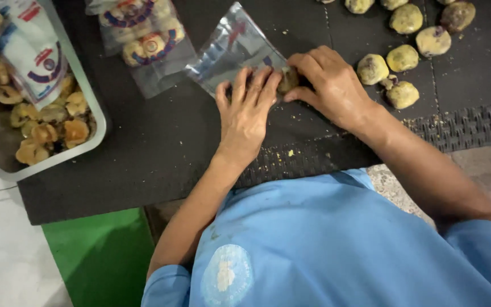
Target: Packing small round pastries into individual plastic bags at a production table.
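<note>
Pressing down with flat fingers, the left hand (245,108) is pinning the near edge of a clear plastic pouch (231,48) to the dark mat (160,142), palm open, gripping nothing. The right hand (328,85) is pinching a small round pastry (287,79) between thumb and fingertips, right at the pouch's mouth, just right of the left fingertips. Most of the pastry is hidden by the fingers, so I cannot tell how far it is sitting inside the opening.

Judging by the yellow crumbs lying on the mat and on the woven edge nearer the person, the pastry is probably light, dry and crumbly, and squeezing it would likely be breaking its crust. Taking it by its rounded sides with a loose pinch seems the safer hold. The pouch is looking thin, glossy and limp, likely slippery, and holding it flat near its open end is keeping it steady.

What is showing of the pastry is dull brown and rounded. Farther right, loose pastries (403,58) of the same kind are lying in a cluster, pale yellow, with purplish patches on some. At the far side a filled pouch (143,34) with a printed label is resting, and at the left a metal tray (95,108) is holding golden pieces and another printed bag.
</note>
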